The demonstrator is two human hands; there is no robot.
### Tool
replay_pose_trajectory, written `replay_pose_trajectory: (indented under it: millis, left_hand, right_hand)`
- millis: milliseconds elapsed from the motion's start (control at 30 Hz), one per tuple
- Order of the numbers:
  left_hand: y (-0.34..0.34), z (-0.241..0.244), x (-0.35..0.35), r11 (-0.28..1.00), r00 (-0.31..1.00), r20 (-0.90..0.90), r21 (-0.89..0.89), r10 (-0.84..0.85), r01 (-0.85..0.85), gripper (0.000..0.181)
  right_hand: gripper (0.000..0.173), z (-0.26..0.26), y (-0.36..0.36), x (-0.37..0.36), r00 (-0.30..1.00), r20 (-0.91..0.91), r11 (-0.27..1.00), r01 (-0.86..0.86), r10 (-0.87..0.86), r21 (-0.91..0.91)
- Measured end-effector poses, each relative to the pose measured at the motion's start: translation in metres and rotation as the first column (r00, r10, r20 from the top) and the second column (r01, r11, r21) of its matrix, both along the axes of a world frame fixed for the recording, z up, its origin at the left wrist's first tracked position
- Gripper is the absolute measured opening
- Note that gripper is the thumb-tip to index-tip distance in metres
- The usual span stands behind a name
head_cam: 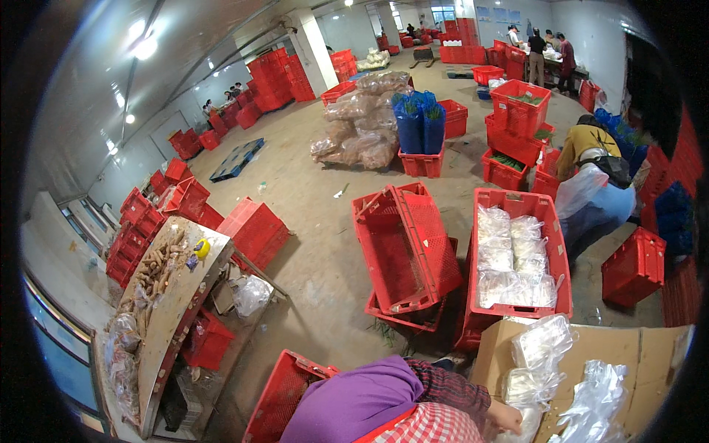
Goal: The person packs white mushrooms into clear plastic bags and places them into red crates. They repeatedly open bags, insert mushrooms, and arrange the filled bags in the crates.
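My left hand (504, 418), below a dark plaid sleeve, is at the lower right with its fingers curled against a clear plastic bag (529, 423) of white goods. Whether the fingers grip the bag is not clear. More bagged white packs (540, 343) lie in a row beyond it on a cardboard sheet (604, 346). To their right is a pile of thin clear plastic bags (595, 393). My right hand is out of view. Past the cardboard, a long red crate (560, 266) holds two rows of similar bagged packs (494, 243).
Tilted red crates (390, 249) stand left of the filled one. A person (595, 166) bends over crates at the right. A worktable (194, 271) with brown roots runs along the left. Stacked sacks (363, 122), blue bags (412, 124) and a blue pallet (237, 159) stand farther off.
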State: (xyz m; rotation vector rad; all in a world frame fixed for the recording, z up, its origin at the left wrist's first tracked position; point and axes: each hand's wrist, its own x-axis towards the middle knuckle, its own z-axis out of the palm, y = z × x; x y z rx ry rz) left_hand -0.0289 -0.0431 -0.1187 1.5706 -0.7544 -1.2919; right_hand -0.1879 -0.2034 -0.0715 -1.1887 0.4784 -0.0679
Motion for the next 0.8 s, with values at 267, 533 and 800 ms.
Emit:
replay_pose_trajectory:
  millis: [267, 533, 800]
  left_hand:
    - [0.035, -0.028, 0.016, 0.933, 0.885, 0.461, -0.291, -0.057, 0.212, 0.02]
    - [0.022, -0.027, 0.013, 0.924, 0.994, 0.109, -0.378, -0.014, 0.055, 0.018]
    - [0.004, 0.031, -0.004, 0.901, 0.912, -0.407, -0.378, 0.045, -0.213, 0.039]
  right_hand:
    - [0.054, -0.058, -0.025, -0.011, 0.996, 0.066, 0.976, -0.044, 0.059, -0.212]
    - [0.073, -0.129, -0.045, -0.029, 0.953, -0.098, 0.772, 0.171, -0.288, -0.612]
    - [0.063, -0.093, -0.013, -0.001, 0.995, 0.03, 0.84, 0.1, -0.099, -0.534]
